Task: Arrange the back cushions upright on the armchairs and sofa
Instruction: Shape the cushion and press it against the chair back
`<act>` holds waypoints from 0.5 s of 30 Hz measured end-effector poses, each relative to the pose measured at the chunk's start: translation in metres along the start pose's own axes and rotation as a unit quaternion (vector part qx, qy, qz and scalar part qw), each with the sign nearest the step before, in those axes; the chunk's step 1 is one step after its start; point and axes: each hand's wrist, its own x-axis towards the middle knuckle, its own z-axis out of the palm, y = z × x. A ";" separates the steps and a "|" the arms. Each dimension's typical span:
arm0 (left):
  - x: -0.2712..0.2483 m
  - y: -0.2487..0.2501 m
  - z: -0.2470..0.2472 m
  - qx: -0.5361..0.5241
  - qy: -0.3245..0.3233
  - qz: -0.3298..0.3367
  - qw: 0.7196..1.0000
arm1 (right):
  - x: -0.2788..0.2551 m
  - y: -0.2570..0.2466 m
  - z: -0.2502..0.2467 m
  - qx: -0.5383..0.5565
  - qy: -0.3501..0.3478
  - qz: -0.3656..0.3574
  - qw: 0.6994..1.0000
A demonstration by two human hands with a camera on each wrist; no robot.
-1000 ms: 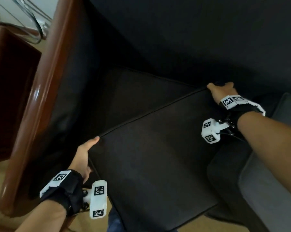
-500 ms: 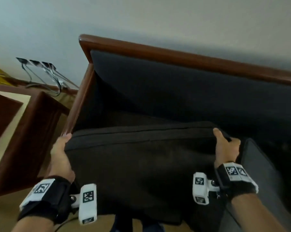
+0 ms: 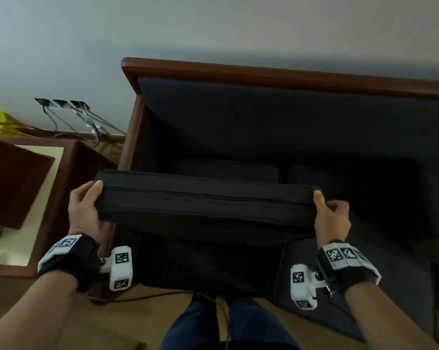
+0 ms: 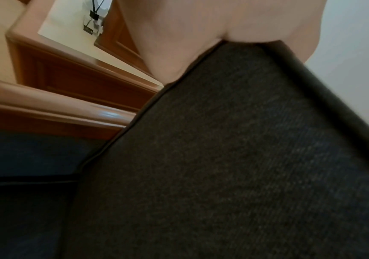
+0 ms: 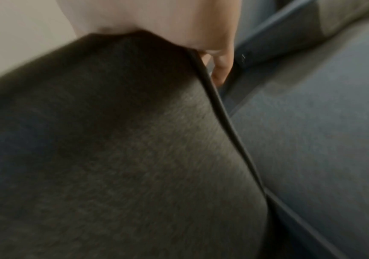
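Above the near edge of the sofa (image 3: 263,117) seat, a dark back cushion (image 3: 205,205) hangs upright, likely ready to go against the backrest. Left hand (image 3: 83,210) and right hand (image 3: 332,218) clench its top corners. Only the right wrist view shows the grey seat cushion (image 5: 323,131) alongside.
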 end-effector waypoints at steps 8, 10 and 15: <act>0.004 0.004 -0.005 0.045 -0.045 -0.044 0.997 | -0.038 -0.033 0.018 -0.352 -0.097 -0.283 0.887; 0.000 0.006 -0.009 0.058 -0.055 -0.064 0.995 | -0.063 -0.036 0.035 -0.420 -0.193 -0.376 0.803; -0.004 0.011 -0.022 0.080 -0.083 -0.107 0.988 | -0.101 -0.030 0.070 -0.520 -0.216 -0.470 0.680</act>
